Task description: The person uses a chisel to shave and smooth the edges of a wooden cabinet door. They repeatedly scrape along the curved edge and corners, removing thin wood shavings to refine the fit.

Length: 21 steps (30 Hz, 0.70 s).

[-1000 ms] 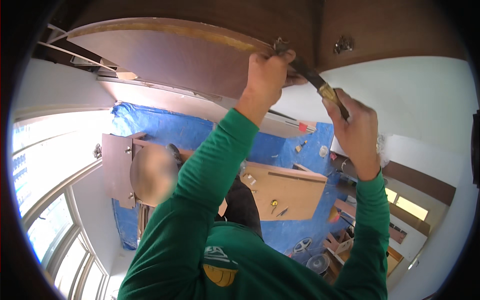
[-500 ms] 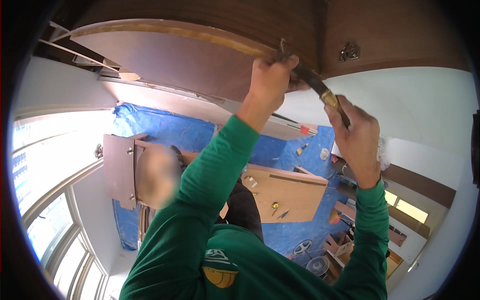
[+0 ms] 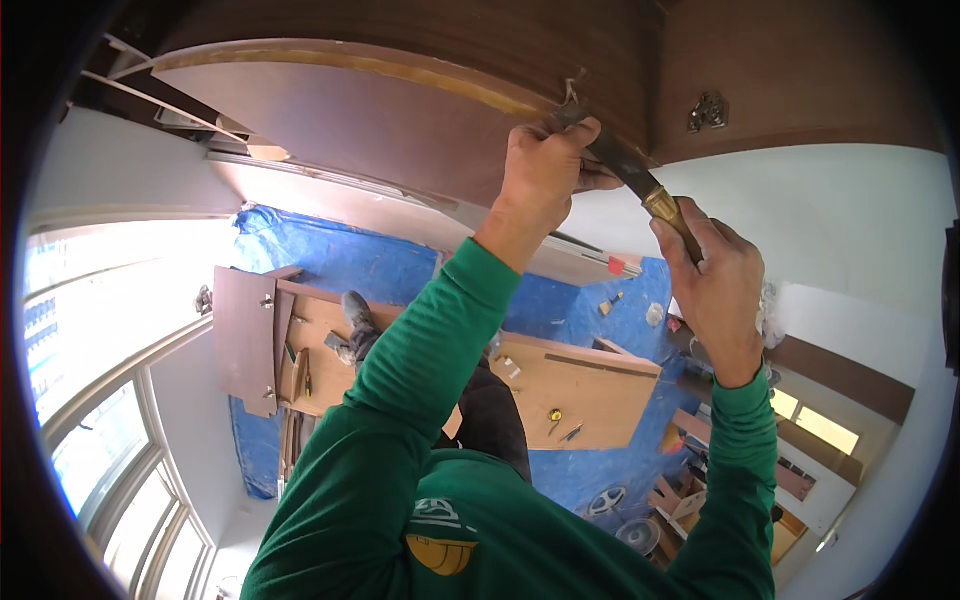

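Note:
My right hand [image 3: 718, 285] is wrapped round the dark handle of a chisel [image 3: 622, 160] with a long flat dark blade and a brass collar. Up near the blade's far end, my left hand [image 3: 542, 175] pinches it, thumb on top and fingers underneath. That end rests at the right part of the edge of a brown wood panel [image 3: 350, 100], whose edge shows a yellowish-brown strip. A thin pale curl [image 3: 572, 85] stands up just beyond the blade. The exact contact of tip and panel is hidden by my left hand.
Overhead is a dark brown cabinet [image 3: 800, 80] with a metal hinge [image 3: 708, 111]. Far below, a wooden platform [image 3: 600, 400] under me carries a tape measure [image 3: 555, 415] and other small tools. Blue sheeting [image 3: 330, 245] covers the floor; windows [image 3: 110, 420] are at the left.
Both hands and the chisel have shifted very slightly in view. The blurred round shape at the left no longer covers the platform, so my shoe and some tools there now show.

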Each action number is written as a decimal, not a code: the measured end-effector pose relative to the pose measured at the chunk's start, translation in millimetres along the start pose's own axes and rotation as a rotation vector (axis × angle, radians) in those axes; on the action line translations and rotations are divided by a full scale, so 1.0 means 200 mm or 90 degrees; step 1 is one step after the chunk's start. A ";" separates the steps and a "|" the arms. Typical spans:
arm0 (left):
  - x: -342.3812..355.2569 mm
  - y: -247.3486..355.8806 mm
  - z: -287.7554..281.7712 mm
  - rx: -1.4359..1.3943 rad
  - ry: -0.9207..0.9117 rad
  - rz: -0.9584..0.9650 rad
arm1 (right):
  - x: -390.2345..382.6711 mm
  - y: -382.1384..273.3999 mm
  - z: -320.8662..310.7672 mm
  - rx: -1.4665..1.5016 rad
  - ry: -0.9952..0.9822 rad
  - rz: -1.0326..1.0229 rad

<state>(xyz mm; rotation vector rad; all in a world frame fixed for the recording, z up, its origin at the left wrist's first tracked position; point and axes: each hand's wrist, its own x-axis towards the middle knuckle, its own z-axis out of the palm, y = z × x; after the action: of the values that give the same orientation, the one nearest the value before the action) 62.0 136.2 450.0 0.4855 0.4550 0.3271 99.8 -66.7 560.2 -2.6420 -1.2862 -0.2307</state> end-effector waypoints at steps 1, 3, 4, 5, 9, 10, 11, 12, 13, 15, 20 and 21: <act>0.00 -0.01 0.00 -0.009 -0.001 -0.006 | 0.03 0.01 0.01 -0.003 0.007 -0.014; 0.01 0.00 -0.02 0.033 0.003 -0.009 | 0.01 0.02 0.02 0.002 0.009 -0.018; 0.03 0.03 -0.01 0.058 -0.001 -0.004 | 0.00 0.03 0.04 0.010 0.014 -0.010; 0.02 0.03 0.01 0.060 0.001 0.000 | 0.00 0.03 0.05 0.017 0.019 -0.001; -0.03 0.04 -0.03 0.054 0.004 0.002 | -0.02 -0.02 0.02 0.053 -0.017 0.037; -0.02 0.05 -0.03 0.045 -0.001 0.001 | -0.01 -0.02 0.02 0.052 -0.011 0.037; -0.02 0.05 -0.03 0.044 0.003 0.000 | 0.00 -0.01 0.02 0.051 -0.005 0.038; -0.02 0.04 -0.03 0.042 0.007 0.000 | 0.00 -0.02 0.01 0.035 -0.013 0.031; -0.02 0.04 -0.03 0.042 0.010 0.002 | 0.01 -0.02 0.01 0.021 -0.018 0.023; 0.01 0.03 -0.03 0.041 0.000 -0.005 | 0.03 -0.01 0.00 -0.010 -0.018 0.002; 0.04 0.06 -0.02 0.054 0.003 0.017 | 0.05 0.00 0.03 0.023 0.005 -0.009; 0.00 0.05 -0.01 0.054 0.013 0.021 | 0.04 -0.01 0.02 0.029 -0.005 0.004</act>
<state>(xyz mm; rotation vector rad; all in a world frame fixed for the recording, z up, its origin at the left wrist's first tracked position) 59.2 145.6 452.8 0.5729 0.4819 0.3461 104.0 -58.5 559.1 -2.6100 -1.2699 -0.1883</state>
